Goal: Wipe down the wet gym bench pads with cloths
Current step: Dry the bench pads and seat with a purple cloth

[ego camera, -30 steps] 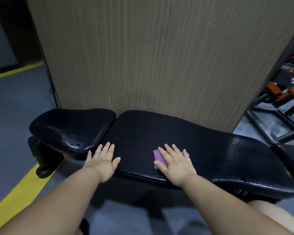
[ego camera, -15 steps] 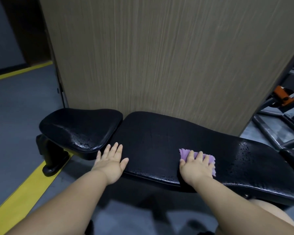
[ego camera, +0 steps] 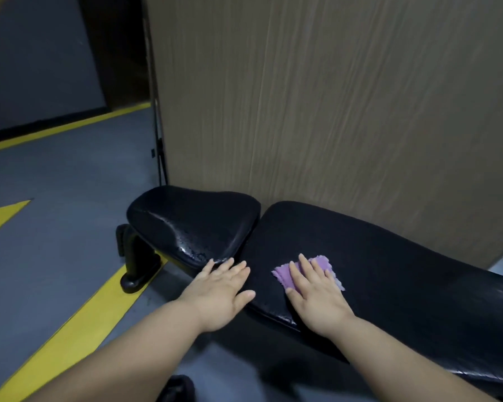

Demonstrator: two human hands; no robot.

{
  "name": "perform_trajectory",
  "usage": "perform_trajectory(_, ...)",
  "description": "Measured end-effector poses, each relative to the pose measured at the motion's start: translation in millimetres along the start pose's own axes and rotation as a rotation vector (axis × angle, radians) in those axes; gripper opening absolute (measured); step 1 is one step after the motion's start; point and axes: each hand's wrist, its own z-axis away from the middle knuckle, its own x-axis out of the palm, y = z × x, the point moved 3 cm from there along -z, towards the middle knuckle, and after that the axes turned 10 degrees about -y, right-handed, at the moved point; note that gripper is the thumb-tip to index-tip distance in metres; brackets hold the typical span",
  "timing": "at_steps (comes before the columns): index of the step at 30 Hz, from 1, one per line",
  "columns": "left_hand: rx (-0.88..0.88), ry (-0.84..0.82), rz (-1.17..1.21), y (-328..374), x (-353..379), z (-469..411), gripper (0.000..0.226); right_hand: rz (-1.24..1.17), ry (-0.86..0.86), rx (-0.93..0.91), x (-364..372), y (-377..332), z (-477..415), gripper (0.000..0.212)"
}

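My right hand [ego camera: 317, 297] has slid the purple cloth [ego camera: 285, 275] back leftward along the long pad [ego camera: 404, 271] since half a second ago. It now sits near the pad's left end, close to my left hand [ego camera: 221, 294], which has kept its place.

The fingers [ego camera: 305, 265] of my right hand are straight and a little spread, pressed flat on the cloth. They do not curl round it or pinch it. The cloth lies crumpled on the long pad, showing past my fingertips and on both sides of the hand. My palm rests toward the pad's near edge.

The fingers of my left hand [ego camera: 230, 269] are also straight and slightly fanned, holding nothing. They lie across the gap where the two pads meet. The tips touch the near corner of the seat pad [ego camera: 192, 221], and the thumb points right onto the edge of the long pad.

Water droplets [ego camera: 192, 253] glisten along the near rim of the seat pad. More show on the long pad's near edge just beside my right wrist. The long pad's far right part looks shiny.

Behind both pads stands a wood-grain panel [ego camera: 331, 97]. Under the seat pad a black foot [ego camera: 137, 268] stands on the grey floor [ego camera: 55, 184], its base on a yellow stripe [ego camera: 79, 323].
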Motion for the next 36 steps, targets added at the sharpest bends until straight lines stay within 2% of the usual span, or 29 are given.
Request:
perform_trajectory(5,-0.061,0.014,-0.134,-44,-24,2,0.064,0.023,-0.052,-0.108,-9,-38,-38,0.058)
perform_trajectory(8,-0.088,0.020,-0.124,-63,-25,-9,0.069,0.039,-0.081,-0.161,-12,-59,-59,0.059)
perform_trajectory(9,-0.090,0.032,-0.093,-67,-23,-14,0.078,0.051,-0.087,-0.177,-12,-65,-65,0.059)
perform_trajectory(12,-0.052,0.071,0.009,-78,-15,-29,0.126,0.104,-0.083,-0.228,-10,-82,-82,0.062)
perform_trajectory(14,-0.033,0.097,0.026,-87,-12,-39,0.135,0.155,-0.076,-0.259,-8,-91,-91,0.069)
perform_trajectory(20,0.022,0.217,0.060,-109,-13,-57,0.116,0.145,-0.119,-0.292,-16,-93,-120,0.064)
perform_trajectory(26,-0.005,0.394,0.044,-115,5,-60,0.067,0.120,-0.121,-0.219,-37,-74,-167,0.063)
perform_trajectory(31,0.057,0.554,0.032,-116,9,-61,0.063,0.081,-0.098,-0.132,-53,-65,-214,0.061)
perform_trajectory(36,0.048,0.540,0.014,-118,8,-63,0.063,0.001,-0.086,-0.034,-67,-57,-267,0.060)
